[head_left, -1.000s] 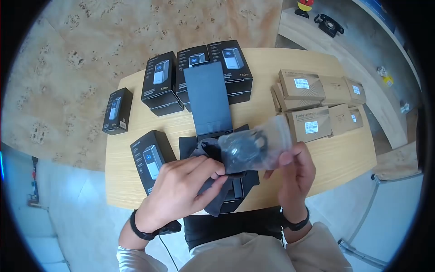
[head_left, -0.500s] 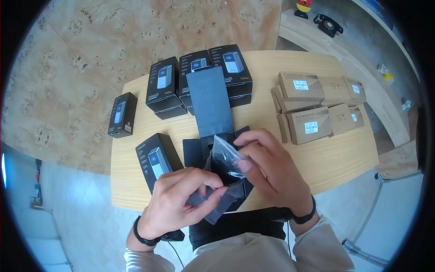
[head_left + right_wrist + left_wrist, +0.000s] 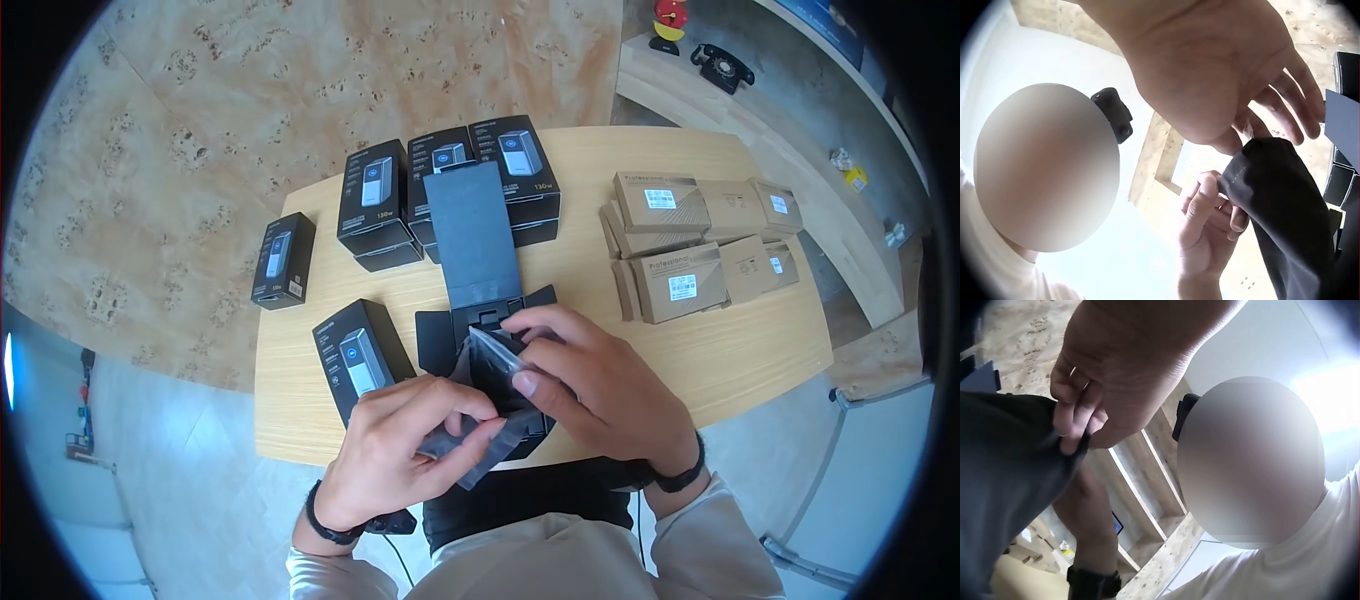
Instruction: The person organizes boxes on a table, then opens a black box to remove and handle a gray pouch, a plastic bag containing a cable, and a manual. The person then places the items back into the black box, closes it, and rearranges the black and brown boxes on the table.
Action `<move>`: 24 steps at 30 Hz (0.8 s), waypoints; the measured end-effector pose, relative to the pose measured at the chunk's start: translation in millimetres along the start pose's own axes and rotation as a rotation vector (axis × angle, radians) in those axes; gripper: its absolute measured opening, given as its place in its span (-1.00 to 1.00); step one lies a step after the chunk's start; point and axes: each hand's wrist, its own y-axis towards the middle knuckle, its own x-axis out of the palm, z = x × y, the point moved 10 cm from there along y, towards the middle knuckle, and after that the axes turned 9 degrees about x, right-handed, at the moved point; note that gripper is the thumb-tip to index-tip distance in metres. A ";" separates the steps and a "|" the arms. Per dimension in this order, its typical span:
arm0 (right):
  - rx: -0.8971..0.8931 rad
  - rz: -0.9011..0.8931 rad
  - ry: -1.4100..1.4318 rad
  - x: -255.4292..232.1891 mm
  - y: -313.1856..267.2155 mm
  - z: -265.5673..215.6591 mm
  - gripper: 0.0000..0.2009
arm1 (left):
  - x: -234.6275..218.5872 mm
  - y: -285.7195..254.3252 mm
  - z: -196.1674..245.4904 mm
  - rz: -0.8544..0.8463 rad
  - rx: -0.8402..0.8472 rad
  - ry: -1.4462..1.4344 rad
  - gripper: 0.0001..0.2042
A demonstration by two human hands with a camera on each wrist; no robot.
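Observation:
A dark cloth pouch is pinched at its rim between thumb and fingers of the left hand. Over its mouth, the right hand pinches a clear plastic bag, whose lower part is hidden in the pouch. Beneath both hands is an open black box with its lid raised. In the left wrist view the left hand grips the edge of the pouch. The right wrist view has the pouch hanging below the right hand, with the left hand alongside.
Closed black boxes stand behind the open one, at the table's left edge and beside the left hand. Stacked brown cartons lie at the right on the wooden table. A black telephone sits on a shelf beyond.
The right hand has brought the plastic bag leftward from beside the pouch to its mouth, and the bag's lower part has gone inside. The left hand keeps its pinch on the rim.

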 end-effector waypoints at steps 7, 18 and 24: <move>-0.056 -0.094 0.024 1.5 -7.2 -25.6 -0.83 | -6.1 -11.1 20.9 0.022 0.045 -0.035 -0.87; 0.039 -0.134 -0.124 2.7 -23.1 -68.9 -0.71 | -35.5 -44.5 40.5 0.154 0.005 -0.042 -0.87; -0.061 -0.098 -0.164 7.7 -34.3 -86.8 -0.54 | -43.2 -63.5 53.3 0.221 0.070 0.020 -0.87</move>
